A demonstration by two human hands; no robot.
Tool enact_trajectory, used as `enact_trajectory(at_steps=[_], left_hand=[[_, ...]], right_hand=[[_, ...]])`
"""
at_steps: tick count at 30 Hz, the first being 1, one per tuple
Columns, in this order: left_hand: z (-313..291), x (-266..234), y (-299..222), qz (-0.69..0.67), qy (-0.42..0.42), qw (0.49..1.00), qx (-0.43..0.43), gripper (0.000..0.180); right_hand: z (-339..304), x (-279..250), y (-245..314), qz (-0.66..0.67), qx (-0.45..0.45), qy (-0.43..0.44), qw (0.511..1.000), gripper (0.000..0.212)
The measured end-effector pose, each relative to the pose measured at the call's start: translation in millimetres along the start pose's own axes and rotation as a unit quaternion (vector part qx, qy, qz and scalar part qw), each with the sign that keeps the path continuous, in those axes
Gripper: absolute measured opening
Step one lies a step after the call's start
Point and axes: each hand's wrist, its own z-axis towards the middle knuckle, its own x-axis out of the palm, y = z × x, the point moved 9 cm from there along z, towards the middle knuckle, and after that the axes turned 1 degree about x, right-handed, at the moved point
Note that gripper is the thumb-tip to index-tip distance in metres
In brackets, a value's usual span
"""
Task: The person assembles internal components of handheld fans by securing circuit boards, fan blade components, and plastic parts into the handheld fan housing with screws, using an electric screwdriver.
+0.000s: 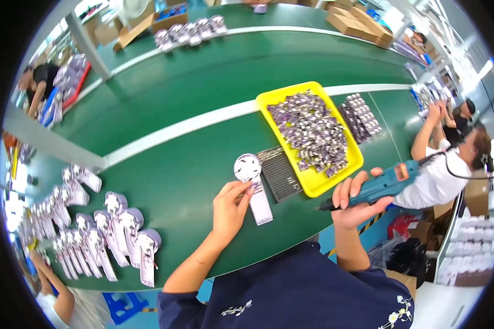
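Observation:
A pale handheld fan housing (260, 208) lies on the green table, its round head (247, 166) pointing away from me. Over its neck, the thumb and fingertips of my left hand (229, 210) are pinched together; whatever small part is between them is too small to make out. My right hand (362, 204) is wrapped around a teal electric screwdriver (387, 185), raised above the table's near edge with its dark tip pointing left. Beside the fan sits a black gridded tray (280, 176). A yellow tray (311, 189) heaped with small purplish circuit boards (315, 131) stands just beyond it.
Several fan housings (96, 241) stand in rows at the left. Stacked board panels (360, 118) lie right of the yellow tray. A pale rail (186, 129) crosses the table. Co-workers sit at the left and right (439, 175). More fans (189, 33) and boxes (359, 24) are at the back.

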Motion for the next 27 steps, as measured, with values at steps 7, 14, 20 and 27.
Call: enact_trajectory(at_steps=[7, 14, 20, 27], left_hand=[[-11, -19, 1, 0.136, -0.066, 0.988, 0.028, 0.023], [-11, 11, -18, 0.149, -0.082, 0.984, 0.047, 0.023], [-18, -29, 6, 0.094, -0.178, 0.979, -0.02, 0.024], [33, -48, -17, 0.104, -0.227, 0.968, -0.041, 0.023]], right_hand=[[-51, -123, -32, 0.019, 0.149, -0.269, 0.951, 0.054], [-62, -163, -16, -0.021, 0.162, -0.279, 0.946, 0.054], [-72, -177, -64, 0.088, 0.207, -0.337, 0.914, 0.052], [-67, -175, -39, 0.095, 0.175, -0.323, 0.925, 0.054]])
